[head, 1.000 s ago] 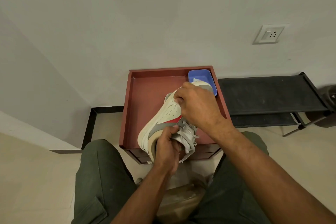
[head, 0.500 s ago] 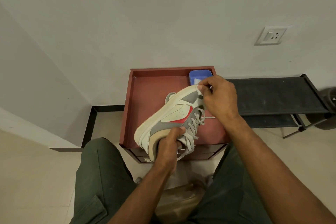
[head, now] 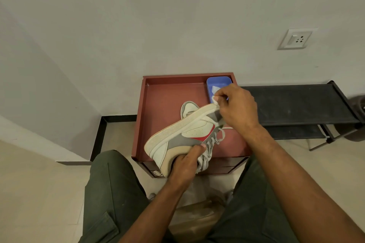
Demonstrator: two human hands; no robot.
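The white, grey and red leather sneaker is held tilted above the red-brown wooden tray, its heel gripped by the left hand. A small white wipe is pinched at the toe by the right hand. One slip, and the blue plastic tub in the tray's far right corner could be knocked.

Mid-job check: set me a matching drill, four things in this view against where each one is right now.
Things:
1. held sneaker
2. white wipe
3. blue tub
4. second shoe

Places:
a. back right corner of the red tray
b. pinched by the right hand at the toe
c. lying in the tray, behind the raised sole
d. gripped at the heel by the left hand

Pairs: 1-d, 2-b, 3-a, 4-c.
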